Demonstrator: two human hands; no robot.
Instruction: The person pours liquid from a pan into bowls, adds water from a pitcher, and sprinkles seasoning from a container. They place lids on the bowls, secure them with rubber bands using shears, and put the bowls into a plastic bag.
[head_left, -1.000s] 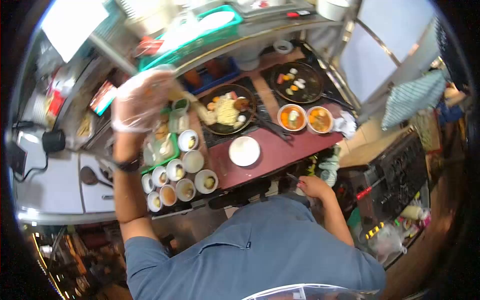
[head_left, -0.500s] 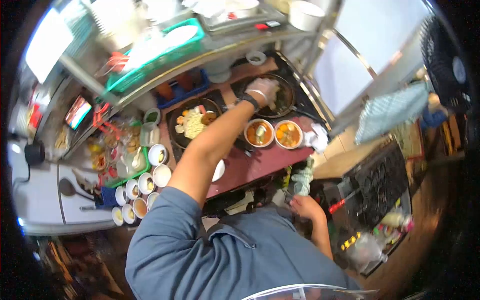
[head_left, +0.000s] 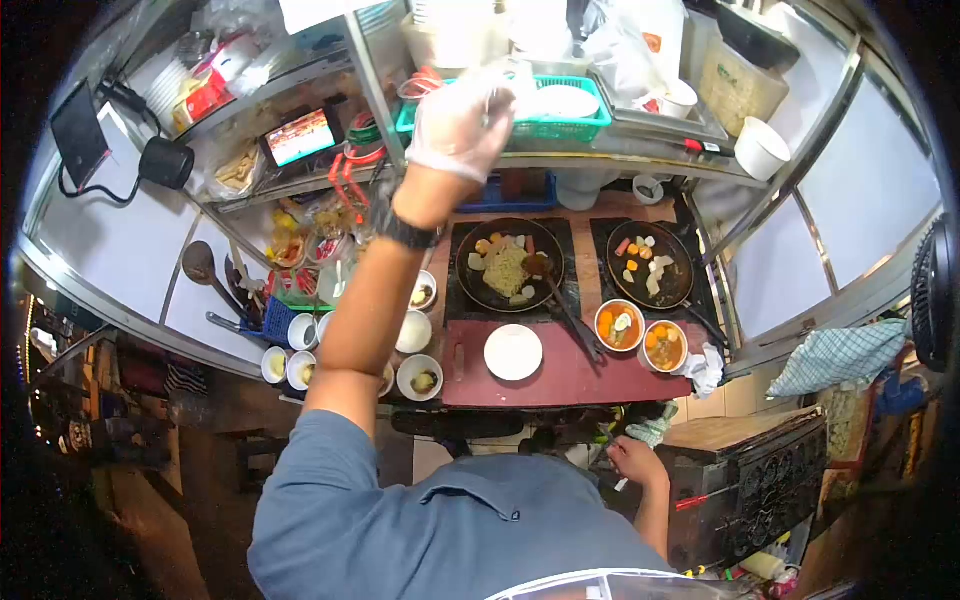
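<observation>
My left hand, in a clear glove with a dark band at the wrist, is raised before the shelf's green basket. Its fingers are curled round something too small to make out. Below lies a black pan with noodles and a utensil resting in it. A second pan to its right holds vegetable and pale pieces. My right hand, bare, is low at the counter's front edge, its fingers closed on a thin item I cannot make out.
Two bowls of red soup and a white plate sit on the dark red board. Several small white bowls stand at the left. A lit screen is under the upper shelf, and a cloth hangs at the right.
My left hand has moved from over the right pan up to the shelf. The view has turned, showing the white plate and the right pan's contents more fully. My right hand remains low.
</observation>
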